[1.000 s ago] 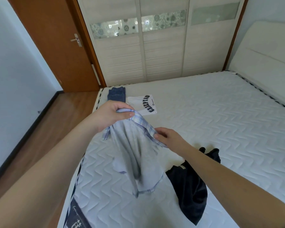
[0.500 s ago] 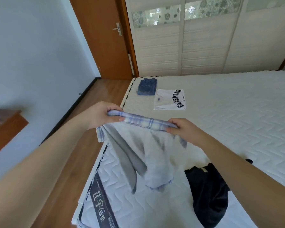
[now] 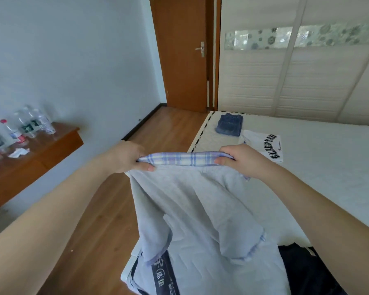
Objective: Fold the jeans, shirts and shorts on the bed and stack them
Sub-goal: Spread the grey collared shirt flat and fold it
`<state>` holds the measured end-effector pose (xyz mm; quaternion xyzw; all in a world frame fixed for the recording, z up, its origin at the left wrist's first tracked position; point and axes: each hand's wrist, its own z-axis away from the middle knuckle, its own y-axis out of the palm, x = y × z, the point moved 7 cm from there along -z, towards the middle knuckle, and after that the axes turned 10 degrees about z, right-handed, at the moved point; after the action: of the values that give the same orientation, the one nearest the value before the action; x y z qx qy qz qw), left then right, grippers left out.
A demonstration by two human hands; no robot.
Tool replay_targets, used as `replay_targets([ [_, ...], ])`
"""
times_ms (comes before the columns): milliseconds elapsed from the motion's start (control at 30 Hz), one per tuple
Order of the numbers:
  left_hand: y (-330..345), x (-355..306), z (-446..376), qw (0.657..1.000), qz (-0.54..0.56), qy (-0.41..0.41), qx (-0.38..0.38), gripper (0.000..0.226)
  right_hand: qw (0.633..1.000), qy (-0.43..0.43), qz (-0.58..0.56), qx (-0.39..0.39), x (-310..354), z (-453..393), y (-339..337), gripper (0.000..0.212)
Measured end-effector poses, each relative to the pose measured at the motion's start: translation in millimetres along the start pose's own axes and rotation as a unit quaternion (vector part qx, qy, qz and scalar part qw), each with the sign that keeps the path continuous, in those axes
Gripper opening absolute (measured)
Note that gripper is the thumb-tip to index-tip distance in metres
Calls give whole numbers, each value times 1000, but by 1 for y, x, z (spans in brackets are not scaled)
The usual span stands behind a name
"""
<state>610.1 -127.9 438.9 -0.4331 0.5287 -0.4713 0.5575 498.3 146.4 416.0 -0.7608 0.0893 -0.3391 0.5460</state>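
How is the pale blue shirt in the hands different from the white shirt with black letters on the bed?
The pale blue shirt hangs unfolded in the air, held at its plaid collar by the left hand and right hand; the white shirt lies folded flat on the bed. The white one has black lettering; the blue one shows none. Both are shirts.

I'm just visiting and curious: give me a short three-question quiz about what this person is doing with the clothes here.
1. True or false: both hands grip the plaid collar of the light blue shirt.
2. Which folded item lies nearest the door: A) jeans, B) white T-shirt, C) dark garment?
3. Fill in: the bottles stand on a wooden ____.

Key: 1 true: left hand, right hand. 2 A. 3 shelf.
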Motion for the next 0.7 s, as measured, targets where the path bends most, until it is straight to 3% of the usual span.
replay_targets([
  [200, -44, 69, 44, 997, 28, 7, -73, 61, 999, -26, 44, 7, 73, -63, 6, 34],
  [367, -85, 127, 64, 990, 57, 2, -127, 45, 998, -41, 47, -30, 109, -101, 1, 33],
  [533, -109, 175, 61, 987, 41, -76, -134, 42, 997, -30, 65, -26, 121, -133, 4, 23],
  [700, -123, 200, 48, 972, 129, -117, -161, 37, 996, -17, 64, -63, 123, -169, 0, 20],
])
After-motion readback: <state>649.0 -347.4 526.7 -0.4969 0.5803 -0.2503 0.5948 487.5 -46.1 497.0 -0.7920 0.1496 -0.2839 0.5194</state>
